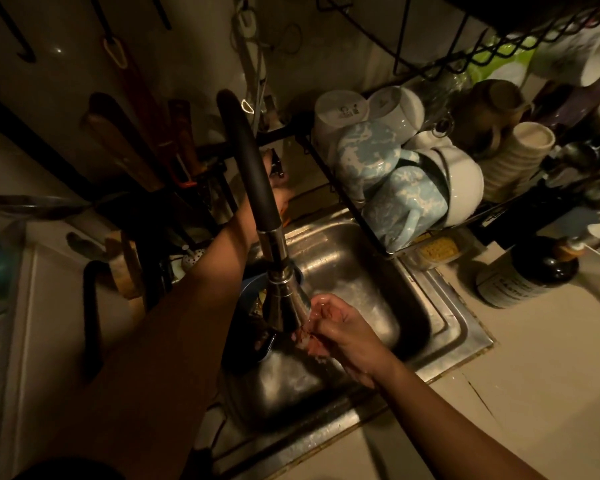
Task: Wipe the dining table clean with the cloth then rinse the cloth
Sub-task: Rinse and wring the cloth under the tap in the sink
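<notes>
- Two hands over the sink: right hand curls beneath the running tap; whether it grips the cloth cannot be told.
- Left hand reaches behind the tap, its grip hidden.

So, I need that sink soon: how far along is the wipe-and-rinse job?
Done: wiping can't be judged, no table shows. In hand: rinsing; the left hand reaches behind the faucet, the right hand is cupped in its stream over the sink, though a cloth isn't clearly visible. Left: probably wringing and shutting the water off.
</notes>
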